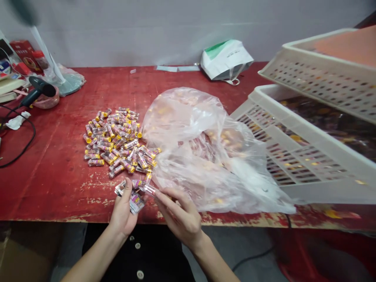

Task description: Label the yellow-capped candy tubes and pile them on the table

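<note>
Your right hand (179, 215) is pinching a clear tube (148, 190) between thumb and fingertips, just above the table's near edge. Your left hand (125, 207) is clenched around a small bunch of printed wrapped tubes (133, 201), just beside the right. Directly far of your hands is a loose pile of yellow-capped tubes (113, 141), its near end almost at your fingers. A clear plastic bag (202, 156) with more tubes inside touches the pile on its right and sits against your right hand, so room is tight that side. The worn red worktable (49, 176) runs on to your left, out to a black cable (20, 149) and a black heat gun (38, 90). Far right: a white perforated crate (258, 113) with dark contents, a second crate (305, 66) tilted over it. Far edge: a white-and-green bag (226, 58).
</note>
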`<state>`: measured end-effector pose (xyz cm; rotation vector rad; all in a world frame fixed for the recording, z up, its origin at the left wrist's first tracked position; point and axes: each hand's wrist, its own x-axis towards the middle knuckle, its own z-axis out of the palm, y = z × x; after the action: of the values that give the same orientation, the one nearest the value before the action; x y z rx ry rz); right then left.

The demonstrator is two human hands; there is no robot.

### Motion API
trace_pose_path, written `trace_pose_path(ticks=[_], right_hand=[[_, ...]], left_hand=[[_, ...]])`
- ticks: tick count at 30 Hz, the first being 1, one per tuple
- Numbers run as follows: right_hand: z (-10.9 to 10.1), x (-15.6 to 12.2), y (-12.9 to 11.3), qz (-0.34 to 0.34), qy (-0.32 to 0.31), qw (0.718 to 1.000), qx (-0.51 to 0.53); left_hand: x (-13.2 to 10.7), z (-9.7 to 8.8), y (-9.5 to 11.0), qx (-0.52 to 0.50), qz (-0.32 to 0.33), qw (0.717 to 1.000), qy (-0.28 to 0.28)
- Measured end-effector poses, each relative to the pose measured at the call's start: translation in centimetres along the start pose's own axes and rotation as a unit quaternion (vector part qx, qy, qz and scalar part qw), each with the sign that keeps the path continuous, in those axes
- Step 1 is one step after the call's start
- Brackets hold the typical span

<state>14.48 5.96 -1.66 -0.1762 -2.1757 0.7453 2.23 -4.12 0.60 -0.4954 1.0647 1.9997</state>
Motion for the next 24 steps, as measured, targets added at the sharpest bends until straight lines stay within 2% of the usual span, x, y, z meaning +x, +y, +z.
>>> trace_pose_path(ticks=[4,8,10,13,15,18,20,21,22,24], right_hand=[[-0.3,0.3,-1.1,0.085,0.005,0.995,0.059],[-0.6,0.3,-1.9,0.133,-0.064,0.981,0.125],[-0.7,-0.1,-1.9,0.149,-0.077,0.974,0.151],[-0.3,-0.8,-1.4,0.205,-0.053,0.96,0.185],[0.3,-1.1,-1.0,0.256,-0.021,0.94,0.222],[1.7,-1.0,-0.4,0.331,0.047,0.878,0.342],[2.6,-0.7,-0.3,0.36,0.071,0.831,0.419],[2.8,-0.6,-0.3,0.367,0.077,0.818,0.435],[3.0,-0.5,-0.4,0.372,0.083,0.817,0.432],[3.0,-0.4,-0.7,0.37,0.092,0.838,0.391]], left_hand=[[-0.5,-0.4,-0.6,0.054,0.046,0.997,-0.029],[-0.2,-0.6,-0.6,0.058,0.08,0.995,-0.016],[0.0,-0.6,-0.3,0.063,0.078,0.995,-0.008],[0.2,-0.5,0.3,0.071,0.071,0.995,-0.005],[0.3,-0.4,0.5,0.067,0.08,0.994,0.003],[0.5,-0.2,0.4,0.061,0.112,0.992,0.012],[0.7,-0.1,0.2,0.048,0.125,0.991,0.011],[0.7,-0.1,0.2,0.037,0.118,0.992,0.014],[0.8,-0.1,0.2,0.023,0.102,0.994,0.02],[0.9,-0.1,0.3,-0.006,0.059,0.998,0.036]])
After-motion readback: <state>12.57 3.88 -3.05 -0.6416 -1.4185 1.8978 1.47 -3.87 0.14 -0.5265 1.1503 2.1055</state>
